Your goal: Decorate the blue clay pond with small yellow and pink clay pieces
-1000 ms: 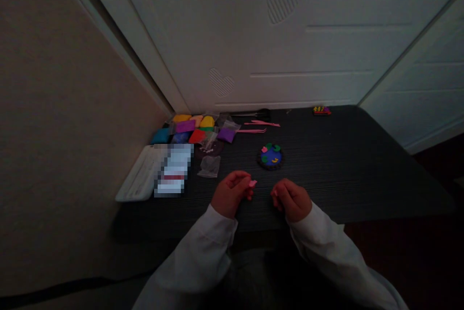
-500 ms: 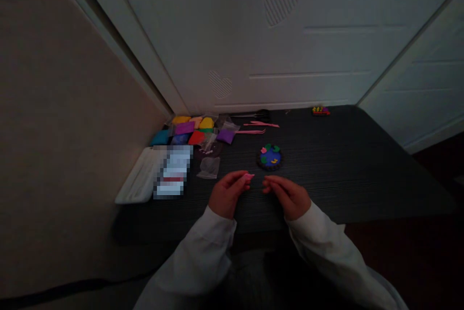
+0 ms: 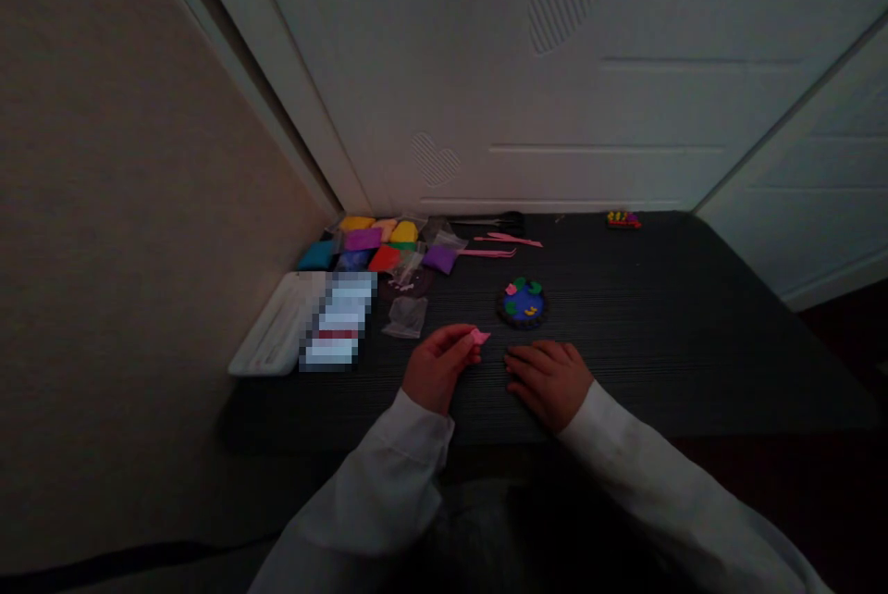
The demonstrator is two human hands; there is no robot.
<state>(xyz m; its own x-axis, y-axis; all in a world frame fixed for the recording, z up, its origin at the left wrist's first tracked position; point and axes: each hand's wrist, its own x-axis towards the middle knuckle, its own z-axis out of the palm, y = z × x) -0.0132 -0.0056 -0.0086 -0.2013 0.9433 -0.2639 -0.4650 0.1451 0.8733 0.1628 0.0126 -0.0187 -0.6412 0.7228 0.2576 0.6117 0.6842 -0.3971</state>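
Between thumb and fingers, my left hand [image 3: 439,366] pinches a small piece of pink clay [image 3: 479,337] with a pointed tip. My right hand [image 3: 551,381] lies palm down near the table's front, fingers stretched toward the left, with nothing visible in it. Just beyond the hands rests a round clay pond [image 3: 523,303], blue inside a dark beaded rim. On it are green leaf shapes, a pink flower [image 3: 511,290] and small yellow pieces [image 3: 531,311].
Colourful clay packets [image 3: 363,240] crowd the back left of the dark table [image 3: 666,326], beside pink modelling tools [image 3: 510,240] and scissors [image 3: 496,221]. A white tray [image 3: 274,326] and a clear bag [image 3: 406,317] lie left. A small colourful model [image 3: 622,220] sits at the back right.
My right hand has gone from a pinch to lying flat, palm down, on the table. The left hand still holds the pink clay. The whole view has shifted slightly.
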